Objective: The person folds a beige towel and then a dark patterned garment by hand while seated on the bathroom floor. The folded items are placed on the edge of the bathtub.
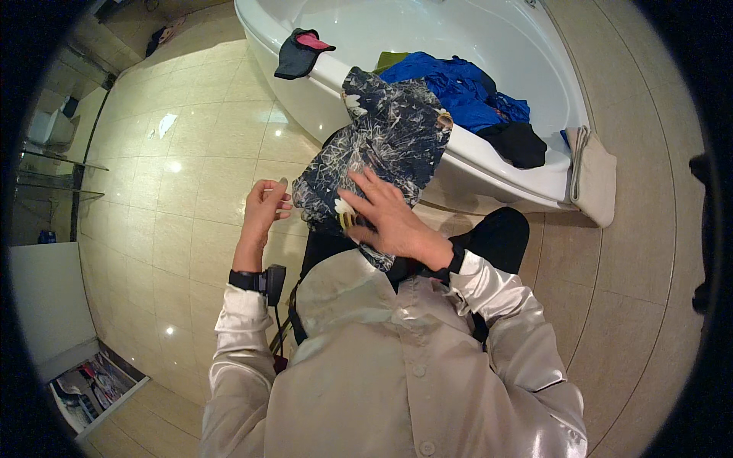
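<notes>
A dark patterned garment (395, 131) with pale streaks and white flower prints lies across my lap and over the white bathtub's rim (481, 154). My right hand (386, 220) rests on its lower part with the fingers spread, slightly blurred. Just off the garment's left edge is my left hand (268, 203), raised with its fingers curled and thumb up; whether it pinches the edge, I cannot tell. Inside the tub, beyond the garment, lie a crumpled blue cloth (458, 86) and an olive-green cloth (391, 61). A black cloth (515, 143) hangs over the rim beside them.
A grey and pink cloth piece (303, 54) drapes over the tub's left rim. At its right end hangs a folded beige towel (594, 177). An open drawer (94, 395) holding assorted items is at lower left. White scraps (167, 125) lie on the tiled floor.
</notes>
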{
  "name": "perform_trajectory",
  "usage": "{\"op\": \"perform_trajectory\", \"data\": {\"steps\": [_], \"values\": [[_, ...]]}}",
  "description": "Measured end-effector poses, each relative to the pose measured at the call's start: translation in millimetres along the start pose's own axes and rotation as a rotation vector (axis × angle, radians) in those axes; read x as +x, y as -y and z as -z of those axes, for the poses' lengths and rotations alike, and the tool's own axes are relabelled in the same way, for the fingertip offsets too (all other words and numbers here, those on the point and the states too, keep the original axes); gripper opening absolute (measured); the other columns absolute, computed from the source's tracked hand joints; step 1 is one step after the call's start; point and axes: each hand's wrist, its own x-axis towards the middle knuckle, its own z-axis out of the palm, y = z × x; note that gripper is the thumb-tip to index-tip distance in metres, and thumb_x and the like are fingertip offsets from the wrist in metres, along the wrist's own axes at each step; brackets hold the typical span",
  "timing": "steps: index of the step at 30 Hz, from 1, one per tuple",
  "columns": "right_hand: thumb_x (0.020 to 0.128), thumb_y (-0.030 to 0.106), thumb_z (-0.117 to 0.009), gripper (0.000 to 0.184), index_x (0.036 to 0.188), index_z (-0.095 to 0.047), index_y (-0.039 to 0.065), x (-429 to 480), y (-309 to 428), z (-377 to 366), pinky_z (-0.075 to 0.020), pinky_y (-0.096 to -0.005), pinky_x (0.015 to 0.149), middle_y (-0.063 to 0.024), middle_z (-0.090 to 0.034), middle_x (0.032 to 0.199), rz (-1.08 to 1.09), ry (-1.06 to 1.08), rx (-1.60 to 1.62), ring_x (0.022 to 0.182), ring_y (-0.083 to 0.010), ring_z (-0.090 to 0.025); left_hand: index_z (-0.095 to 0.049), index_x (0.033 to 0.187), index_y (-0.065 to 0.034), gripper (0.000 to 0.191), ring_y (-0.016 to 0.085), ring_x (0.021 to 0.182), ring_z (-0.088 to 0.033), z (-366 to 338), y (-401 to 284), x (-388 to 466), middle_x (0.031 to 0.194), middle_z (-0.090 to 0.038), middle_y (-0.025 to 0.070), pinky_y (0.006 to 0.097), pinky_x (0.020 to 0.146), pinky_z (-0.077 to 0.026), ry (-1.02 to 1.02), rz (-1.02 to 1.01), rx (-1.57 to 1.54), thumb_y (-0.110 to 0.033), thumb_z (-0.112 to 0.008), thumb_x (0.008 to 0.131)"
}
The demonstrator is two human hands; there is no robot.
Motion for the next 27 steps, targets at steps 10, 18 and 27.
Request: {"op": "perform_trajectory", "data": {"steps": [10, 18, 27], "values": [[0.081, 0.019, -0.082, 0.078, 0.149, -0.047, 0.002, -10, 36, 5, -0.0339, -0.0524, 0.114, -0.0247, -0.034, 0.159, 0.024, -0.095, -0.059, 0.147, -0.0452, -0.033, -0.063, 0.133, -0.0084, 0.045, 0.021, 0.111, -0.068, -19, 52, 13, 0.126, -0.071, 0.0073, 0.0389, 0.093, -0.055, 0.372, 0.225, -0.563, -0.032, -0.073, 0.096], [0.082, 0.013, -0.071, 0.062, 0.139, -0.053, -0.002, -7, 42, -10, -0.0428, -0.0465, 0.097, -0.0227, -0.046, 0.144, 0.060, -0.167, -0.191, 0.114, -0.0374, -0.050, -0.060, 0.123, -0.0017, 0.030, 0.028, 0.110, -0.070, 4, 29, -7, 0.120, -0.071, 0.0146, 0.0415, 0.097, -0.058, 0.293, -0.023, -0.933, 0.001, -0.064, 0.093], [0.083, 0.010, -0.061, 0.059, 0.141, -0.056, -0.001, -13, 46, -2, -0.0423, -0.0437, 0.092, -0.0263, -0.049, 0.140, 0.197, -0.141, -0.367, 0.107, -0.0359, -0.049, -0.061, 0.109, -0.0077, 0.022, 0.023, 0.096, -0.072, 24, 17, 7, 0.107, -0.072, 0.0114, 0.0371, 0.083, -0.062, 0.154, -0.089, -0.733, 0.002, -0.071, 0.092]]}}
